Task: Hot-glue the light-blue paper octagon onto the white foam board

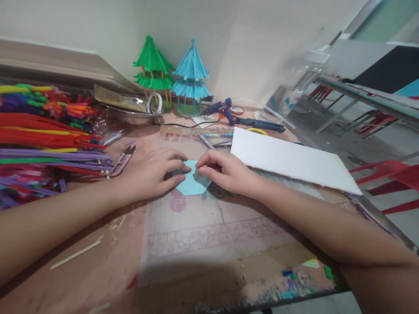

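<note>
A light-blue hexagonal piece of card (193,188) lies flat on a translucent printed sheet (229,226) on the table. Over its left edge rests my left hand (160,172), fingers bent and apart, the fingertips touching the card. From the right, my right hand (225,172) bears on the card with thumb and forefinger pinched together. Whatever is between those fingertips is too small to make out. Small dark dots show near the card's lower edge.
Bundles of coloured pipe cleaners (42,131) and pink-handled snips (122,161) lie left. Behind stand a green pagoda model (152,65), a blue one (190,72) and a glue gun (219,109). A white board (288,161) lies right; a thin stick (75,255) lies front left.
</note>
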Demonstrator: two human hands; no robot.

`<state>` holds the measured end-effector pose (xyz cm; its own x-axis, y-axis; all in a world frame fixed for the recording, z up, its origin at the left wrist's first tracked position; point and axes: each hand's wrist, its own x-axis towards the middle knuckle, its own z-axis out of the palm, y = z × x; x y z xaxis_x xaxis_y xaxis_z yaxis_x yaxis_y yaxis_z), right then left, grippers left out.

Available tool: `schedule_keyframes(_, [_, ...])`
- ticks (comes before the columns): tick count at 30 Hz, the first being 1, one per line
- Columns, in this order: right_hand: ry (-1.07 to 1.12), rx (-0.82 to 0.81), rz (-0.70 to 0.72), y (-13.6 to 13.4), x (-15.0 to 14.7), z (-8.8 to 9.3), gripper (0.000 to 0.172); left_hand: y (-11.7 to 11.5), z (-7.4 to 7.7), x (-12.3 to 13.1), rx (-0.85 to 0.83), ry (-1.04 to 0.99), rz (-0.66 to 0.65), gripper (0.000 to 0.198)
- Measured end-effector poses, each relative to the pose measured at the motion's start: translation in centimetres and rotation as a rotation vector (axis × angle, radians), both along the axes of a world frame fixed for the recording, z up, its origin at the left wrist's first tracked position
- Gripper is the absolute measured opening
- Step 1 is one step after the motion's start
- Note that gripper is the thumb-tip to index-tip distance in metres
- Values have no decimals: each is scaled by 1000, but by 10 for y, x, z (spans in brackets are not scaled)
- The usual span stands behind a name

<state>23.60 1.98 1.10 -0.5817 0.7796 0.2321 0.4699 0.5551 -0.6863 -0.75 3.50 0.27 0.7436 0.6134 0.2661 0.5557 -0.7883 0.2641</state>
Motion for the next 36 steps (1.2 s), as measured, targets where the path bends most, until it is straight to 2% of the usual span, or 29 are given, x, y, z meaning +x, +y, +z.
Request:
schedule_keyframes(5, [-123, 73, 33, 0, -6, 1, 10, 1, 0, 0, 25, 24, -13, 37])
schedule_keyframes(10, [-148, -52, 106, -7, -2, 10, 8, -1, 1, 0, 39, 13, -10, 37])
schedule_keyframes(12, [-89, -106, 114, -5, 2, 11, 8, -1, 1, 0, 34, 13, -11, 38])
schedule_keyframes(18, [270, -148, -74, 13, 9, 2, 12, 5, -1, -3, 4, -15, -28, 35])
schedule_keyframes(22, [149, -118, -69, 12, 7, -2, 19, 7, -3, -3, 3, -46, -23, 37])
schedule_keyframes(27, [-26, 4, -23, 8, 5, -1, 18, 7, -4, -2, -9, -31, -32, 38])
schedule_keyframes(32, [-52, 38, -126, 12, 7, 0, 18, 4, -2, -2, -14, -24, -15, 40])
schedule_keyframes(36, [-50, 62, -75, 11, 3, -2, 15, 3, 0, -1, -31, -14, -18, 39])
